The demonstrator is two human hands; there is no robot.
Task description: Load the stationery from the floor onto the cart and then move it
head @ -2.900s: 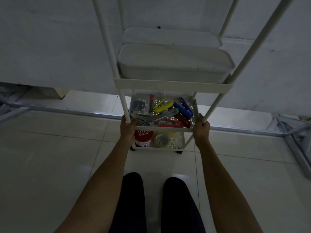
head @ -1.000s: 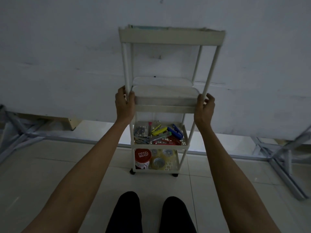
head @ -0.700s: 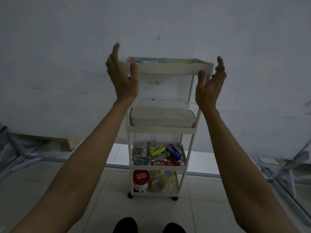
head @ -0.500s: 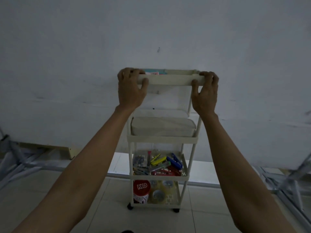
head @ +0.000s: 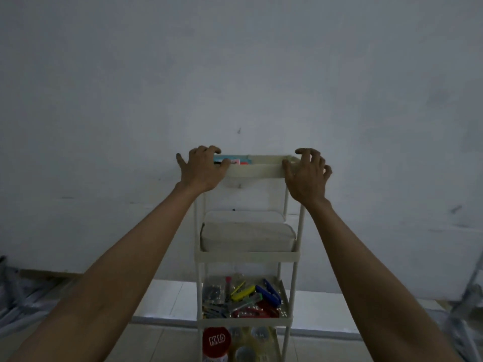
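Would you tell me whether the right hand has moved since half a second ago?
Yes: the right hand has loosened off the white cart's top rim, fingers now spread.

I see both hands loosen from the cart's top tray [head: 254, 170]: the left hand [head: 201, 169] now spreads open over its left corner, the right hand [head: 305, 173] hovers with curled fingers off its right corner, no longer gripping

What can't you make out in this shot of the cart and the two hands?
- Top tray contents: head view, near rim and left hand hide all but a teal edge.
- Cart wheels: cut off by the bottom edge.
- Small items on the third shelf: too dim and tangled to name.
- Right hand: fingers curled, grip on the rim unclear.
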